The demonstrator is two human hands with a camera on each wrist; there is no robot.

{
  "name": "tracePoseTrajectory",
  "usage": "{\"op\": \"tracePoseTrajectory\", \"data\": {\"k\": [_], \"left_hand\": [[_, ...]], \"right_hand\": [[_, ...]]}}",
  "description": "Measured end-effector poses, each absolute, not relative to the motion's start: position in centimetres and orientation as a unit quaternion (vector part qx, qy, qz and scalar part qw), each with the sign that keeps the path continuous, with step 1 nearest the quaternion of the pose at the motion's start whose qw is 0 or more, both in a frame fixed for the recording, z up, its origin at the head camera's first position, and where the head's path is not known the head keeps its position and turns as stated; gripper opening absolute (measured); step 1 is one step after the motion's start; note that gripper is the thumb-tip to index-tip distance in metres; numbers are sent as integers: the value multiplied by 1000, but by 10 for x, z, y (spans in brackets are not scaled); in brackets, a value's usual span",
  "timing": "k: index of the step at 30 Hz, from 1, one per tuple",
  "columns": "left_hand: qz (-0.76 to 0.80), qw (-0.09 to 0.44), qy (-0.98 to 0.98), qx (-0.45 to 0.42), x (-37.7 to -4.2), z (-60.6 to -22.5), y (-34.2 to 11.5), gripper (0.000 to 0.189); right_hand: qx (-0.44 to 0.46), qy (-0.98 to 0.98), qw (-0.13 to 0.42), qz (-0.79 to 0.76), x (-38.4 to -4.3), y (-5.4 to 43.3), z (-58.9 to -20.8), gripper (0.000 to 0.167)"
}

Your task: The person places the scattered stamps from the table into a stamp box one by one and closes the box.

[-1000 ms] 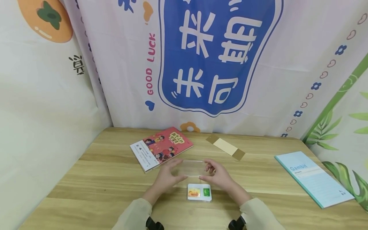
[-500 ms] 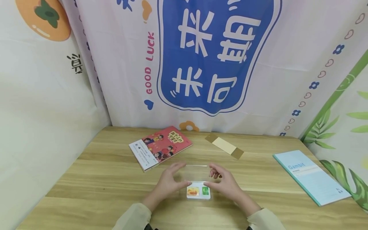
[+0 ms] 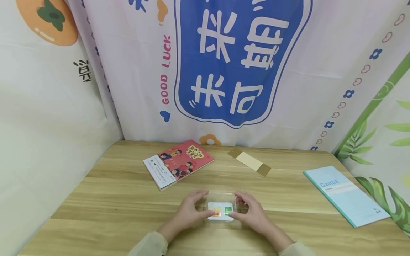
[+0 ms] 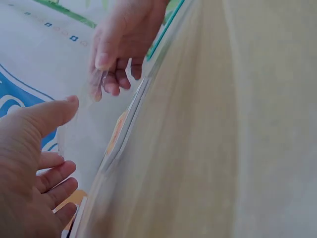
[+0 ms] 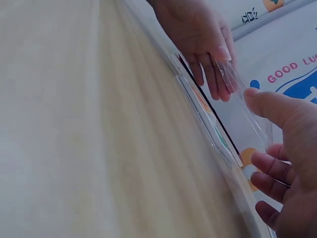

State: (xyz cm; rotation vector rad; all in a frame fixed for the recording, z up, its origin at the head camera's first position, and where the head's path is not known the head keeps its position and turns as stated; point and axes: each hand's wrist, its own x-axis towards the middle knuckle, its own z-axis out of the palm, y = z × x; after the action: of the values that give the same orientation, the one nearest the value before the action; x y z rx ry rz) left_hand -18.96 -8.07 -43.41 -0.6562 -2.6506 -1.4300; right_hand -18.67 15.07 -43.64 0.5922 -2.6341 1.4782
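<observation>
A clear plastic lid (image 3: 221, 196) is held between my two hands, above a low white case (image 5: 200, 115) on the table. Through the lid I see an orange-yellow picture and a green one on the case. At the lid's left end my left hand (image 3: 191, 209) pinches it between thumb and fingers. My right hand (image 3: 252, 210) pinches the right end the same way. Both wrist views show a gap between the lid and the case below. The lid's edges are hard to make out in the left wrist view.
A red picture book (image 3: 182, 161) lies behind my left hand. Farther back is a flat brown-and-cream strip (image 3: 249, 161). A light blue notebook (image 3: 346, 195) lies at the right of the wooden table (image 3: 105, 213). A printed cloth (image 3: 141, 89) hangs behind.
Both hands have brought the clear lid toward me and over the white case, which stays in place. Earlier the lid was beyond the case; now it overlaps it in the head view.
</observation>
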Motion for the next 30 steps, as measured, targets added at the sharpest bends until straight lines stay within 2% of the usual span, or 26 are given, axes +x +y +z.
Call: {"op": "tracePoseTrajectory", "data": {"k": [7, 14, 30], "left_hand": [[-447, 35, -866, -222, -186, -438, -81, 68], [-429, 34, -871, -237, -185, -442, -83, 70], [-346, 49, -902, -253, -185, -447, -82, 69]], "right_hand": [[208, -860, 34, 464, -183, 153, -445, 69], [228, -874, 56, 426, -183, 154, -447, 66], [215, -907, 60, 357, -182, 157, -450, 63]]}}
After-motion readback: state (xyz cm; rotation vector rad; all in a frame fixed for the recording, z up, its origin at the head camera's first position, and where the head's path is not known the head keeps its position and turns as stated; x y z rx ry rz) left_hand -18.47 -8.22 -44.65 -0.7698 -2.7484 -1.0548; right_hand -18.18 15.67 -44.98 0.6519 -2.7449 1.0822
